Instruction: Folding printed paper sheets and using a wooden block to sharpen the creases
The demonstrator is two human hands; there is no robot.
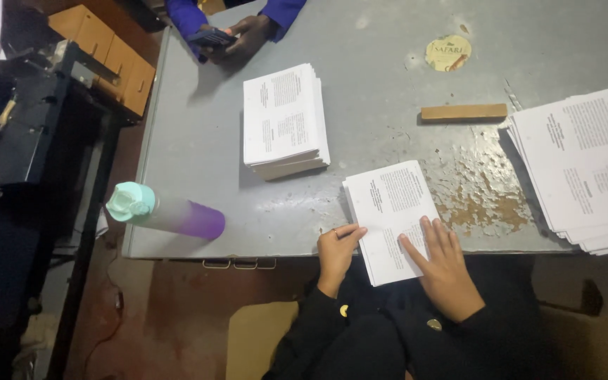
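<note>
Grey, scuffed metal makes up the tabletop (198, 141), its paint worn to rust-brown patches near the front edge. A small stack of white printed paper sheets (388, 211) lies at that edge, its near end jutting out past the rim. The left hand (337, 250) pinches the stack's left side with curled fingers, while the right hand (445, 264) lies flat and spread on the top sheet, pressing it down.

With so much of the stack hanging over the rim, I judge it could slide off toward the lap if the flat hand lifts, and loose top sheets could fan out of line under an uneven push.

A thicker pile of folded white printed sheets (284, 119) sits further back in the middle, and a broad spread heap of white printed pages (585, 169) lies to the right, some edges reaching the rim. A slim wooden block (464, 112) rests between them, near a round yellow sticker (448, 53).

The only container, a bottle with a mint-green cap and purple body (167, 214), lies on its side close to the front left rim; its contents cannot be made out, and it could roll off. Across the table, another person's hands in blue sleeves hold a dark phone (212, 36).
</note>
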